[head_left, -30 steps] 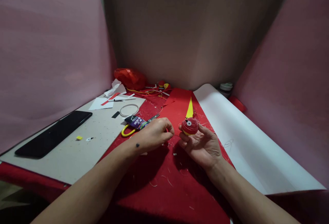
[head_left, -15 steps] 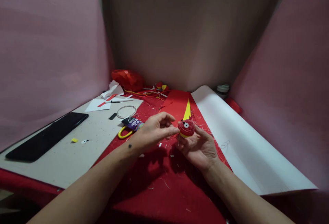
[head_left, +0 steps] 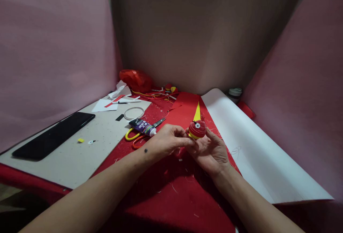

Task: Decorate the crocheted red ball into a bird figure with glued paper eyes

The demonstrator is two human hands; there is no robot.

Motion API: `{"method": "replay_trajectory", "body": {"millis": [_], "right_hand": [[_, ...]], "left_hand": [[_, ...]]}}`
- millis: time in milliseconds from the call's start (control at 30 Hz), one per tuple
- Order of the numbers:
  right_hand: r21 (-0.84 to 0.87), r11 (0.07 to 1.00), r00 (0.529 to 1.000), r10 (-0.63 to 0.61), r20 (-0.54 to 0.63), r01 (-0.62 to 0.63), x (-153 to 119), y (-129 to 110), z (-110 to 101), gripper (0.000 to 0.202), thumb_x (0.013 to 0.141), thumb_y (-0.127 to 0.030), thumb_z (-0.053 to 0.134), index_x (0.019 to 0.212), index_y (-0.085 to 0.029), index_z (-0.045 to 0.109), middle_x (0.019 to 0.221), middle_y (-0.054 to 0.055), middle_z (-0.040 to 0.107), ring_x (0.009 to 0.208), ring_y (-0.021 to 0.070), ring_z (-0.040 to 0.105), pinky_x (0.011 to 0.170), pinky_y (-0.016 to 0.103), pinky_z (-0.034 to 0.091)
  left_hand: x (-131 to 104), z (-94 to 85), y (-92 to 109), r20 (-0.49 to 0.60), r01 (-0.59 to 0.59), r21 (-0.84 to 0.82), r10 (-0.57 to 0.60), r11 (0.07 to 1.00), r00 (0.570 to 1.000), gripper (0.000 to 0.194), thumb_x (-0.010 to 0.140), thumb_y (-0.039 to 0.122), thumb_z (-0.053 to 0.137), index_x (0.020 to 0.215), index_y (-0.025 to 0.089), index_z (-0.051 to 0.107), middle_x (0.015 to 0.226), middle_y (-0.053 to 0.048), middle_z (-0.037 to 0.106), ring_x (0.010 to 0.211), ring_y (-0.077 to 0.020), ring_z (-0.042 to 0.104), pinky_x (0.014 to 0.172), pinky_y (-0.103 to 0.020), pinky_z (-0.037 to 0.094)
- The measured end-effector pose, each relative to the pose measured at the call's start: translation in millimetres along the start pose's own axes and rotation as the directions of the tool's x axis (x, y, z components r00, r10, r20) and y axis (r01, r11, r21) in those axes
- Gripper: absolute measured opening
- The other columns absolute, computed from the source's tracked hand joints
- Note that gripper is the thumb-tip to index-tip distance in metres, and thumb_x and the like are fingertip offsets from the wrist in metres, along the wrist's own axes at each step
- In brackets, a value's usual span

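Observation:
My right hand (head_left: 210, 151) holds a small red-and-yellow ball (head_left: 197, 130) from below and the right side. It looks wound with thread or cord and carries a white eye (head_left: 197, 125) with a black centre and a dark brow piece. Against the ball's lower left edge, the thumb and fingers of my left hand (head_left: 170, 140) are closed together; part of them is hidden. Beside my left wrist lie a purple glue tube (head_left: 143, 126) and scissors with a yellow and an orange handle loop (head_left: 131, 135), the tube across the scissors.
On the grey board (head_left: 99, 161) lie a black phone-like slab (head_left: 53, 136), a yellow bit (head_left: 80, 140), a loose paper eye (head_left: 91, 142), a ring (head_left: 134, 113) and a pen (head_left: 125, 101). White sheeting (head_left: 249, 154) covers the right side. A red bag (head_left: 136, 80) sits at the back.
My left hand has moved in to the ball's lower left edge. The ball has turned slightly, its eye now facing more to the right. The camera view has shifted a little.

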State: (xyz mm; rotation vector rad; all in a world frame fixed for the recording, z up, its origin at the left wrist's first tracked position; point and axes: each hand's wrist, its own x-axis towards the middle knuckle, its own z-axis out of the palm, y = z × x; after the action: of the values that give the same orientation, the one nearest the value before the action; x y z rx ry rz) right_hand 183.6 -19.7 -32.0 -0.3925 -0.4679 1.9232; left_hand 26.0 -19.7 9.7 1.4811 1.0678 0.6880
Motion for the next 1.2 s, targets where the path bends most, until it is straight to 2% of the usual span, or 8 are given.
{"method": "replay_trajectory", "body": {"millis": [300,467,600,700,800,1000,1067,1200], "right_hand": [[0.006,1.000,1.000,-0.001,-0.008,0.001,1,-2,-3,0.029,0.069,-0.027,0.073,0.094,-0.018,0.062,0.085,0.003,0.069,0.063,0.0142,0.055,0.058,0.027,0.041],[0.014,1.000,1.000,-0.012,0.018,0.012,1,-3,-3,0.019,0.075,-0.029,0.066,0.091,-0.020,0.062,0.084,0.004,0.069,0.052,0.0112,0.044,0.053,0.027,0.037],[0.020,1.000,0.999,0.005,0.044,-0.006,1,-2,-3,0.020,0.074,-0.028,0.066,0.091,-0.018,0.063,0.083,0.006,0.069,0.052,0.0115,0.044,0.053,0.027,0.037],[0.049,0.998,0.998,0.034,0.053,-0.037,-1,1,0,0.021,0.074,-0.027,0.068,0.091,-0.017,0.063,0.082,0.006,0.069,0.054,0.0120,0.048,0.056,0.027,0.040],[0.032,0.998,0.998,0.051,0.043,-0.053,-4,4,4,0.024,0.073,-0.028,0.070,0.091,-0.015,0.063,0.081,0.007,0.070,0.056,0.0130,0.052,0.058,0.027,0.043],[-0.014,0.996,0.994,0.093,0.064,-0.092,-9,12,10,0.029,0.069,-0.027,0.076,0.093,-0.015,0.064,0.083,0.006,0.072,0.061,0.0145,0.059,0.061,0.028,0.046],[-0.020,0.994,0.991,0.113,0.066,-0.112,-11,15,13,0.032,0.068,-0.027,0.077,0.094,-0.014,0.065,0.085,0.006,0.073,0.065,0.0154,0.062,0.065,0.029,0.048],[-0.034,0.992,0.987,0.126,0.102,-0.124,-17,16,23,0.030,0.069,-0.030,0.076,0.093,-0.015,0.066,0.081,0.005,0.072,0.062,0.0152,0.060,0.061,0.029,0.047]], "left_hand": [[1,3.2,-4,-0.014,-0.030,-0.051,0.029,0.998,0.999,0.008,0.066,0.021,0.061,0.061,0.015,0.061,0.043,0.005,0.050,0.037,-0.0060,0.038,0.040,-0.020,0.027],[-15,-3.9,-4,0.104,-0.013,0.193,-0.007,0.981,0.995,0.011,0.070,0.022,0.062,0.061,0.016,0.061,0.050,0.004,0.051,0.043,-0.0086,0.044,0.043,-0.021,0.029],[-37,-4.7,-4,0.204,-0.199,0.618,0.089,0.760,0.975,0.033,0.077,0.029,0.062,0.047,0.017,0.052,0.043,0.004,0.036,0.043,-0.0088,0.028,0.046,-0.025,0.021],[-49,-9.1,-5,0.127,-0.207,0.752,0.170,0.625,0.977,0.013,0.078,0.020,0.058,0.066,0.019,0.063,0.063,-0.001,0.057,0.055,-0.0128,0.044,0.053,-0.026,0.029],[-55,-13.8,-7,-0.009,-0.191,0.651,0.259,0.735,0.966,0.025,0.081,0.022,0.055,0.104,0.020,0.062,0.095,-0.005,0.065,0.078,-0.0174,0.057,0.068,-0.026,0.040],[-53,-1.2,-16,-0.341,-0.143,0.159,0.190,0.977,0.921,0.027,0.080,0.040,0.061,0.091,0.015,0.060,0.078,-0.001,0.059,0.065,-0.0128,0.051,0.060,-0.025,0.042],[-52,5.0,-15,-0.365,-0.211,0.028,0.206,0.977,0.908,0.036,0.073,0.032,0.068,0.104,0.015,0.058,0.088,-0.002,0.061,0.069,-0.0123,0.054,0.063,-0.025,0.044],[-60,6.8,-11,-0.308,-0.248,-0.053,0.220,0.967,0.925,0.025,0.077,0.022,0.060,0.100,0.014,0.062,0.067,0.002,0.057,0.059,-0.0099,0.051,0.060,-0.022,0.043]]}}
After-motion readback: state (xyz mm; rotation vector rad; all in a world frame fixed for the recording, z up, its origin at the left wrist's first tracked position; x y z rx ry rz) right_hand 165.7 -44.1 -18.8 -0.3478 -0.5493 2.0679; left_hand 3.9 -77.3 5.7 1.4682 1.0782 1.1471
